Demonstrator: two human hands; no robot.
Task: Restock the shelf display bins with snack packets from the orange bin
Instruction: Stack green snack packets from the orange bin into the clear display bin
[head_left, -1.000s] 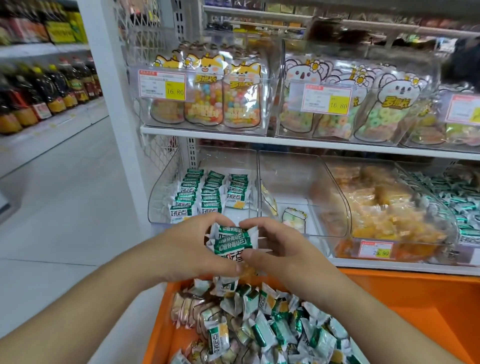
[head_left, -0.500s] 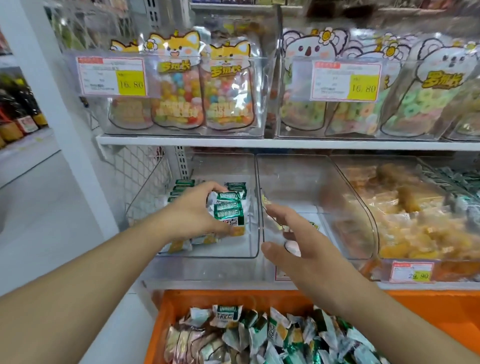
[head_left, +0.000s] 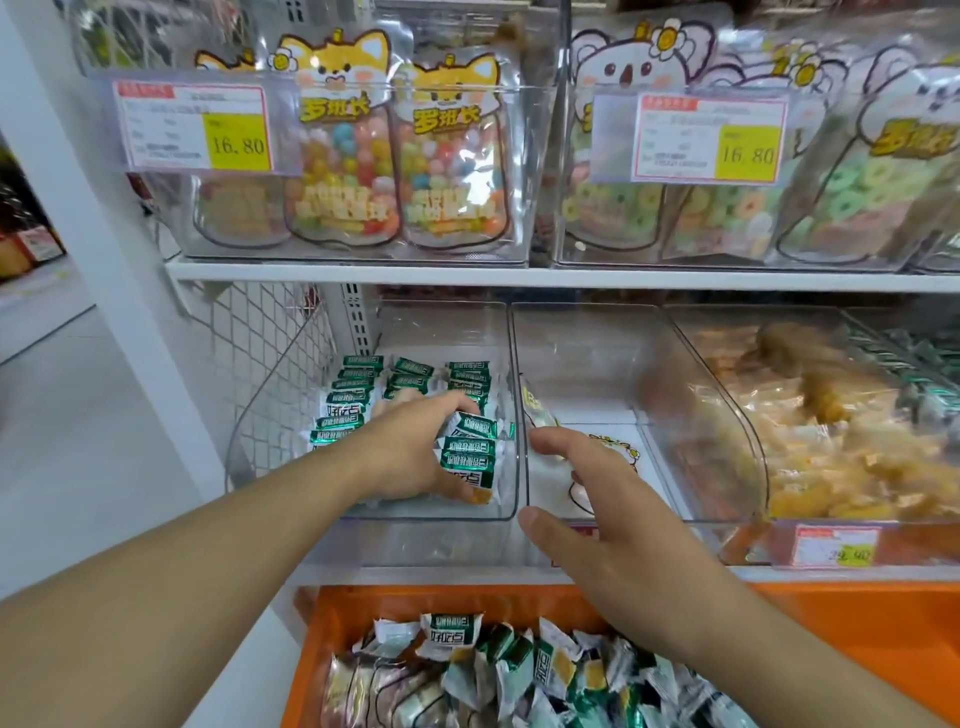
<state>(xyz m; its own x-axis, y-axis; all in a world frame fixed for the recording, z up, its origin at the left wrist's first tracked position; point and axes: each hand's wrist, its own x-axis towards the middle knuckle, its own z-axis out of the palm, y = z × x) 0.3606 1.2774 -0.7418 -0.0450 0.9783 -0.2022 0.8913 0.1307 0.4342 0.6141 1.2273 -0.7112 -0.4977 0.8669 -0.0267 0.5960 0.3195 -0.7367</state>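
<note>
We face a white shelf unit (head_left: 519, 278) that fills most of the view, with clear display bins in two rows. On the upper shelf, the far left bin (head_left: 363, 244) holds tall candy pouches with fox faces, and the bin to its right (head_left: 727, 249) holds pouches with koala faces; each carries a price label reading 16.80. On the lower shelf we see three clear bins side by side. The right bin (head_left: 753, 467) is heaped with yellow-orange wrapped snacks. The middle bin (head_left: 587, 364) is nearly bare, with only a packet or two lying on its floor. The left bin (head_left: 498, 364) holds rows of green-and-white snack packets (head_left: 358, 384) standing in neat files.

Nearest to us, below the shelf edge, sits the orange bin (head_left: 857, 623), piled with loose green-and-white packets (head_left: 519, 670) of the same kind.

Our left hand (head_left: 405, 457) reaches into the left bin, its fingers curled round a small stack of packets (head_left: 467, 452) which it holds against the bin's floor near the front right corner, just beside the rows already there. Our right hand (head_left: 597, 514) hovers in front of the middle bin, its fingers spread and relaxed, holding nothing; the thumb points toward the left bin's front wall, and the fingertips lie over the middle bin's front edge.
</note>
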